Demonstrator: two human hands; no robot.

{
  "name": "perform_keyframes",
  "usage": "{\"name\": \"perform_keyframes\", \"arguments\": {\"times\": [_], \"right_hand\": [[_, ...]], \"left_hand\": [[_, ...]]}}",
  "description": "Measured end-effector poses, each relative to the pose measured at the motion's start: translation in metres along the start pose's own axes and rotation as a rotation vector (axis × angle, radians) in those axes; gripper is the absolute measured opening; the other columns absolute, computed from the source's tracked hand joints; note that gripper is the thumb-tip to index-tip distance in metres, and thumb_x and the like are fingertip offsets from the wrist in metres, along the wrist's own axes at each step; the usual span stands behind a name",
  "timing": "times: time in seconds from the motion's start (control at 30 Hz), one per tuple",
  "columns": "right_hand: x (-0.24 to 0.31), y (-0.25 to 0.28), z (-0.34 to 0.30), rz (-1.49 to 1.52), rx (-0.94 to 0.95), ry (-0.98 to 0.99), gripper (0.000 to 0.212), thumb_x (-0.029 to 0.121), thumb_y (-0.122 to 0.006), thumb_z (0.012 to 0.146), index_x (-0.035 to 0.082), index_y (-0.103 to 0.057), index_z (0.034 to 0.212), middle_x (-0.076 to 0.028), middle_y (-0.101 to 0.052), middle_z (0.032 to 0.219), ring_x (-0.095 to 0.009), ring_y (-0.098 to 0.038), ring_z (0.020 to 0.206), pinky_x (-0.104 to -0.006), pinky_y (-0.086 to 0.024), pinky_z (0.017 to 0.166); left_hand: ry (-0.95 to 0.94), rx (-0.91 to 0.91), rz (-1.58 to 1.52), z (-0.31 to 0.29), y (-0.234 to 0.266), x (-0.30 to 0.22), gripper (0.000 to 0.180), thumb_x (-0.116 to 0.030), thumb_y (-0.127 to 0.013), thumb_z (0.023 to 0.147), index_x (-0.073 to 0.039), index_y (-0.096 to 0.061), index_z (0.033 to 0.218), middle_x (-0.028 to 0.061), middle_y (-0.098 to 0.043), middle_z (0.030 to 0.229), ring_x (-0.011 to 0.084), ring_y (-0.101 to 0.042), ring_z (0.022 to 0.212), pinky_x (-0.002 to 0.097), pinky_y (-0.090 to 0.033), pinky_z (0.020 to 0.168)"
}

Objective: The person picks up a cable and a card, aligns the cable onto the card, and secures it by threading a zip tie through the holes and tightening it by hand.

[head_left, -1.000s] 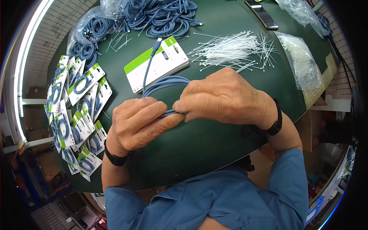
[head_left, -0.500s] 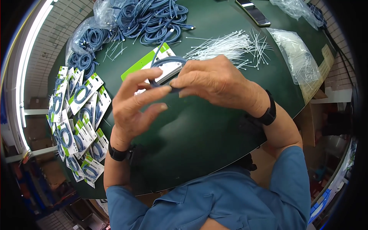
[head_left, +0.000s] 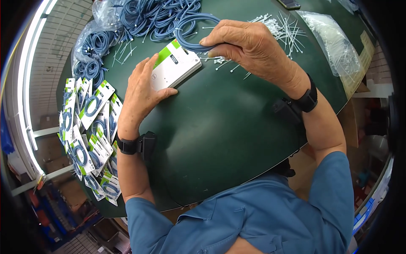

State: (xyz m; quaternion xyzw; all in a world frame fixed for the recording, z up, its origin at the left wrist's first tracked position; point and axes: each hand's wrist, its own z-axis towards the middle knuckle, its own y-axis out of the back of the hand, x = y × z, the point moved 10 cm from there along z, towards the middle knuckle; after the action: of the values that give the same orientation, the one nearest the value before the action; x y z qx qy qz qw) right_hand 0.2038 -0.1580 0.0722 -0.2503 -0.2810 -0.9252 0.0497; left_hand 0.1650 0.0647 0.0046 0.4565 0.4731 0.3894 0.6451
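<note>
ideally, the cable coil, pinched by the fingers of the right hand near the far end of the card stack, should be spared squashing, and the stack steadied by the left hand, spread wide at its left edge.

No words or numbers are showing clearly enough to be read. On the top of the white-and-green packaging card stack, near the upper centre of the frame, a small dark oblong label and a faint round mark are showing, while the carded cables at the left are carrying print too small to make out.
</note>
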Motion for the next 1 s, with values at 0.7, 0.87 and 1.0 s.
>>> {"name": "perform_keyframes", "arguments": {"times": [0.7,0.87,1.0], "right_hand": [[0.009,0.011,0.004,0.314,-0.094,-0.338,0.017,0.0,-0.076,0.092,-0.004,-0.071,0.107,-0.019,-0.074,0.088,-0.023,-0.074,0.078,-0.0247,-0.059,0.067],[0.056,-0.037,-0.003,0.126,0.041,0.074,0.028,0.0,-0.081,0.081,0.002,-0.073,0.108,-0.01,-0.072,0.094,-0.02,-0.07,0.076,-0.0287,-0.056,0.065],[0.061,-0.054,-0.011,-0.001,0.089,0.103,0.029,0.001,-0.083,0.079,0.002,-0.073,0.107,-0.011,-0.073,0.093,-0.024,-0.072,0.077,-0.0306,-0.058,0.065]], "left_hand": [[-0.258,-0.487,0.235,-0.063,0.069,-0.109,0.013,-0.008,-0.074,0.087,-0.004,-0.07,0.099,0.0078,-0.074,0.098,0.0242,-0.073,0.082,0.0337,-0.056,0.066],[-0.236,-0.3,0.101,-0.062,0.036,-0.122,0.016,-0.008,-0.078,0.081,-0.006,-0.065,0.091,0.0036,-0.07,0.086,0.0221,-0.068,0.072,0.0366,-0.052,0.058],[-0.232,-0.331,0.031,-0.059,0.035,-0.113,0.017,-0.007,-0.078,0.081,-0.006,-0.066,0.092,0.0053,-0.069,0.086,0.0232,-0.068,0.073,0.035,-0.052,0.059]]}}
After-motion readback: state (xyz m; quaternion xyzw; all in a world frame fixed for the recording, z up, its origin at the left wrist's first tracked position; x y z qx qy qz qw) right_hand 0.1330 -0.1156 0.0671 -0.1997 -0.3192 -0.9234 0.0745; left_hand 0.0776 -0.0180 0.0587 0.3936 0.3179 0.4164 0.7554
